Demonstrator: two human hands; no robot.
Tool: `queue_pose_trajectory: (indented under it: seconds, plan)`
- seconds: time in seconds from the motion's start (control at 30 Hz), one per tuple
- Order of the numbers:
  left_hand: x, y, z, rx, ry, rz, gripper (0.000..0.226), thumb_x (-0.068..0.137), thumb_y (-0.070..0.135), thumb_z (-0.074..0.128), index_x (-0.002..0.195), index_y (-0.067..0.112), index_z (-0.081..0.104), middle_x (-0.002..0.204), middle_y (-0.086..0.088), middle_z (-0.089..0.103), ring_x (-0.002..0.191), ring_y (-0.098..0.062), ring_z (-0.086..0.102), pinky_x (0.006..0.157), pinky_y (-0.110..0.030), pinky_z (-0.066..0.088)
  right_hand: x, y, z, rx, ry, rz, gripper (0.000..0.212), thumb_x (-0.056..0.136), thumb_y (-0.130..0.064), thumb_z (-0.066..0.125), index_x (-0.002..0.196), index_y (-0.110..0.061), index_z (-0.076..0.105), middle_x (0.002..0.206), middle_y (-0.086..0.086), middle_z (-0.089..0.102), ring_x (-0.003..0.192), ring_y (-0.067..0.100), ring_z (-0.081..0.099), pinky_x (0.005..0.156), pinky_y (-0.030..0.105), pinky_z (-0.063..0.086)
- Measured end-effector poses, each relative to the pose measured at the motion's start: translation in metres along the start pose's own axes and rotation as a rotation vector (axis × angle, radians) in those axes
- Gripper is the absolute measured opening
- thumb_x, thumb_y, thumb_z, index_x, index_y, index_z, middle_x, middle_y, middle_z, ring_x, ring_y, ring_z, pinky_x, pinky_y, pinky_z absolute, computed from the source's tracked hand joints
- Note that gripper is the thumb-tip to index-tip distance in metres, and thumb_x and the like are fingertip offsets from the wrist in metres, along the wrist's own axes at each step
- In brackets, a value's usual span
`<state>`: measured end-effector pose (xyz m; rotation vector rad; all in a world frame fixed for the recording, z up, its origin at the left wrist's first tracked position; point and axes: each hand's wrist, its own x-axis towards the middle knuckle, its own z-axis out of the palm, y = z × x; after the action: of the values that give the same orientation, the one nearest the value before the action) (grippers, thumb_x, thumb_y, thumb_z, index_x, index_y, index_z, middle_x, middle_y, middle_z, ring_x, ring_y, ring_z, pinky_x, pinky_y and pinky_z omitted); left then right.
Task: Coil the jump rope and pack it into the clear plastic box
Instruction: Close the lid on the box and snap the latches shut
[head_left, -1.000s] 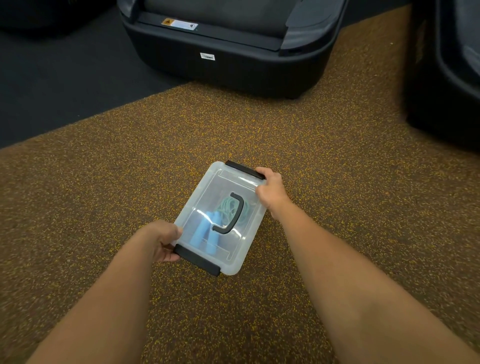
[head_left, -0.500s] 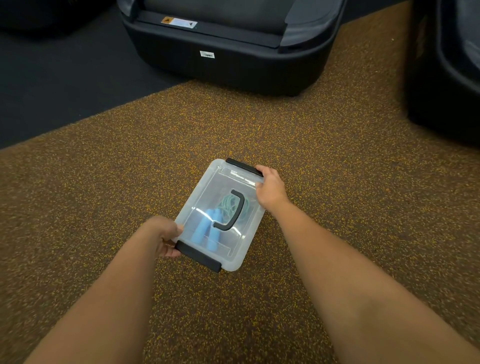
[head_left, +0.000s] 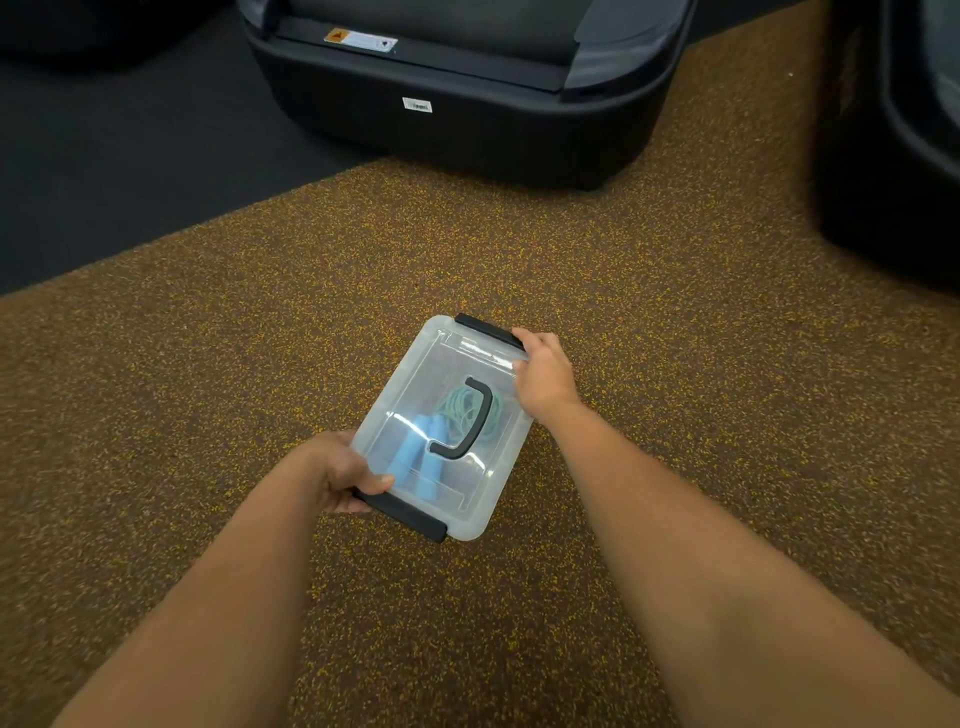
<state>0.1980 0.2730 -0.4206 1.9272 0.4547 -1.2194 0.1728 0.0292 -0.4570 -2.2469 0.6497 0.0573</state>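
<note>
The clear plastic box (head_left: 415, 384) lies on the speckled floor with its lid on and a black carry handle (head_left: 470, 423) on top. Through the lid I see the jump rope (head_left: 415, 460), its two blue handles side by side and its teal cord coiled beside them. My left hand (head_left: 343, 475) grips the near end of the box, thumb on the lid, at the black latch (head_left: 410, 517). My right hand (head_left: 543, 376) holds the far right corner next to the far black latch (head_left: 485, 328).
A large black machine base (head_left: 467, 98) stands across the floor ahead. Another dark unit (head_left: 893, 135) fills the right edge. A black mat (head_left: 104, 156) covers the floor at the far left. Brown speckled flooring (head_left: 701, 364) surrounds the box.
My left thumb has come up onto the lid at the near latch. The box and my right hand have barely shifted.
</note>
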Motion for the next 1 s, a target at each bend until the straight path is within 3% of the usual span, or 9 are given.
queue_pose_trajectory:
  seconds: [0.13,0.23,0.47,0.67,0.83,1.0]
  plan:
    - [0.0,-0.003,-0.001,-0.074,-0.019,-0.011,0.051,0.076,-0.014,0.065,0.114,0.017,0.051,0.104,-0.017,0.058,0.098,-0.034,0.056,0.064,-0.037,0.052,0.001,-0.001,0.002,-0.038,0.005,-0.015,0.05,0.096,-0.001,0.041,0.144,-0.016,0.036,0.139,0.007,0.037,0.123,0.027,0.043,0.105,0.033,0.037]
    - [0.0,-0.005,-0.002,-0.098,-0.037,-0.007,0.049,0.076,-0.014,0.065,0.113,0.015,0.053,0.101,-0.016,0.06,0.093,-0.032,0.056,0.065,-0.037,0.051,0.004,-0.002,0.003,-0.107,0.005,-0.042,0.048,0.096,-0.004,0.041,0.143,-0.013,0.035,0.14,0.009,0.038,0.127,0.028,0.041,0.108,0.036,0.034]
    - [0.003,-0.007,-0.004,-0.126,-0.034,-0.021,0.055,0.074,-0.011,0.068,0.119,0.016,0.052,0.114,-0.019,0.058,0.109,-0.037,0.054,0.074,-0.039,0.054,0.009,-0.006,0.004,-0.158,0.051,-0.045,0.048,0.091,0.004,0.046,0.136,-0.01,0.042,0.134,0.011,0.045,0.123,0.029,0.044,0.102,0.036,0.037]
    - [0.008,-0.007,-0.003,-0.102,-0.018,-0.057,0.06,0.073,-0.011,0.068,0.124,0.014,0.05,0.114,-0.02,0.059,0.095,-0.03,0.058,0.062,-0.033,0.051,0.006,-0.003,0.003,-0.152,0.062,-0.017,0.047,0.091,-0.001,0.048,0.135,-0.017,0.043,0.132,0.009,0.042,0.119,0.028,0.045,0.098,0.045,0.039]
    - [0.012,-0.005,-0.001,-0.088,0.021,-0.08,0.055,0.073,-0.011,0.068,0.122,0.008,0.052,0.094,-0.016,0.061,0.078,-0.025,0.059,0.044,-0.026,0.05,0.006,0.001,0.001,-0.236,-0.011,0.024,0.063,0.089,-0.001,0.049,0.143,-0.03,0.032,0.13,0.005,0.036,0.118,0.024,0.04,0.096,0.046,0.033]
    - [0.015,-0.002,0.002,-0.081,0.052,-0.087,0.053,0.074,-0.012,0.066,0.121,0.01,0.051,0.09,-0.016,0.059,0.074,-0.025,0.057,0.036,-0.023,0.048,0.009,0.003,0.001,-0.293,0.011,0.034,0.045,0.097,-0.023,0.045,0.14,-0.03,0.034,0.134,0.005,0.039,0.122,0.024,0.041,0.099,0.045,0.028]
